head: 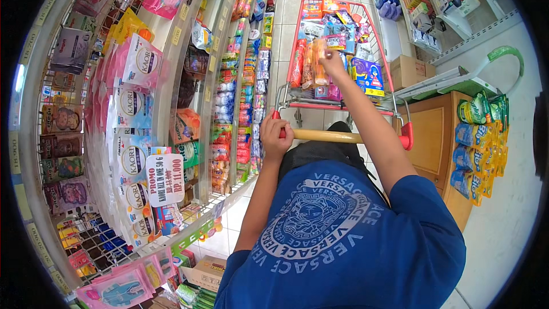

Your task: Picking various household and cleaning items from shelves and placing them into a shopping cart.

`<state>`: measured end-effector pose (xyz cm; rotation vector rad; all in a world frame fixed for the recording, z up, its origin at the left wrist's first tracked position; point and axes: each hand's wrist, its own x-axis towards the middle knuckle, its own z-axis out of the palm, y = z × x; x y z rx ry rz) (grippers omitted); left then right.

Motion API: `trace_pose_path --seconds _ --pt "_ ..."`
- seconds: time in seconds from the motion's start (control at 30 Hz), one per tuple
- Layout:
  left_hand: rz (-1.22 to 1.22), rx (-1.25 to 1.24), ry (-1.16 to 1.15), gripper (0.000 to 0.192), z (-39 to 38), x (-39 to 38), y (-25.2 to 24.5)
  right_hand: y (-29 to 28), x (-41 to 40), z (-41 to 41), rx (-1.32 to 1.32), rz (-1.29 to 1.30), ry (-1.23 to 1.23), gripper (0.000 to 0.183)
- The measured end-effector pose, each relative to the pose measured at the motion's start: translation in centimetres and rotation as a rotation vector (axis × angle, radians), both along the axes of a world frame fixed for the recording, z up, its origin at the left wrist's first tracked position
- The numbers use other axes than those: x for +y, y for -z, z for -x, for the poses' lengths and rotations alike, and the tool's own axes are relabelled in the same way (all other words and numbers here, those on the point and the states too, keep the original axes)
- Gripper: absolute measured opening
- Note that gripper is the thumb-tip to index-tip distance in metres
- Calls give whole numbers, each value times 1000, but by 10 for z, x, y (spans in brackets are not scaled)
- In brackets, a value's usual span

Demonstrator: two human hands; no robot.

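Observation:
My left hand (pixel 276 135) is closed round the left end of the wooden handle bar (pixel 328 135) of a red shopping cart (pixel 296 105). Stretched over the cart's basket, my right hand (pixel 332 62) has its fingers on an orange packet (pixel 319 62) at the basket's near left. Beside it lie another brownish orange packet (pixel 308 66) and a long red packet (pixel 297 63). A purple and blue box (pixel 367 76) lies to the right of my right forearm. Farther in are a white and blue pouch (pixel 312 30), a blue packet (pixel 339 32) and several colourful packets, partly overlapping.
Shelves with hanging white pouches (pixel 133 154) and small packets line the left side, with a promo card (pixel 165 180). On the right are a cardboard box (pixel 407 72), a wooden cabinet (pixel 424 137), hanging refill pouches (pixel 467 159) and a rack with a green curved end (pixel 506 53).

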<state>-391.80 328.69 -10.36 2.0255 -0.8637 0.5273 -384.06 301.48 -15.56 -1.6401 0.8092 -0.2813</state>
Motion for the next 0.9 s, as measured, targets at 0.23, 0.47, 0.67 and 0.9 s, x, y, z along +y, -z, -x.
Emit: trace_pose_path --seconds 0.23,0.47,0.67,0.9 --pt "3 9 -5 7 1 6 3 12 3 4 358 422 -379 51" --pt "-2 34 3 5 4 -1 1 28 -1 -7 265 602 -220 43" --pt "-14 45 -21 6 4 6 3 -5 18 6 294 497 -411 36" --pt "31 34 -13 6 2 4 3 -20 42 56 431 650 -614 40"
